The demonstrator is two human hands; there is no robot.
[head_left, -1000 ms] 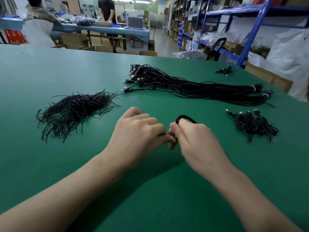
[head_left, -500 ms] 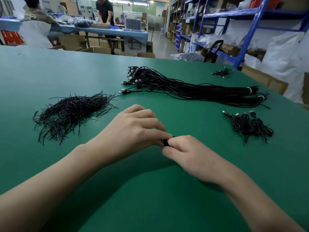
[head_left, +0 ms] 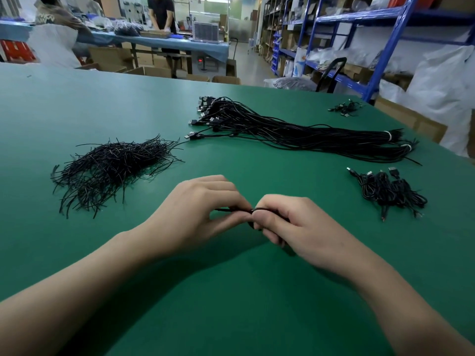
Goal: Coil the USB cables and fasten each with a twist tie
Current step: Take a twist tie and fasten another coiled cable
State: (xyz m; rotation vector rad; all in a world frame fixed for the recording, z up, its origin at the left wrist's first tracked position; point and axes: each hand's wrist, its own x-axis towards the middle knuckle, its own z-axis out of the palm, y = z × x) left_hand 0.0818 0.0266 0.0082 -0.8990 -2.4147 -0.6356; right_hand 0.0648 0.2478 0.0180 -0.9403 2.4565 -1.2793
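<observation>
Pinching now with the left hand (head_left: 195,214), thumb and fingertips curled tight onto a thin black strand (head_left: 232,209). Twist tie or cable end, cannot tell which. Clamped just to the right in the right hand (head_left: 303,227), fingers folded round a small coiled USB cable (head_left: 267,209), mostly buried in the fist, only a dark loop peeking out on top. Knuckle to knuckle, both hands touching, held low over the green table (head_left: 77,104), dead centre.

Sweeping across from the left. Out at ten o'clock from the hands, lying flat on the green: loose heap of black twist ties (head_left: 113,170), splayed every which way. Up at twelve to one o'clock, stretching wide across the table: long bundle of uncoiled USB cables (head_left: 295,134), plugs fanned out at its left end, cinched with two white bands (head_left: 388,136) near its right end. Further back at one o'clock, close to the far edge, well apart from everything else: small clump of black cables (head_left: 345,108), too small to read. Round at two o'clock, near the right hand but not touching: pile of coiled cables (head_left: 388,192), connectors poking up at the back.

Beyond the table, at eleven o'clock, a blue-topped workbench (head_left: 205,48) with a person in dark clothes (head_left: 160,11) standing behind. At one to two o'clock, blue metal shelving (head_left: 395,42) stacked with boxes and bags.
</observation>
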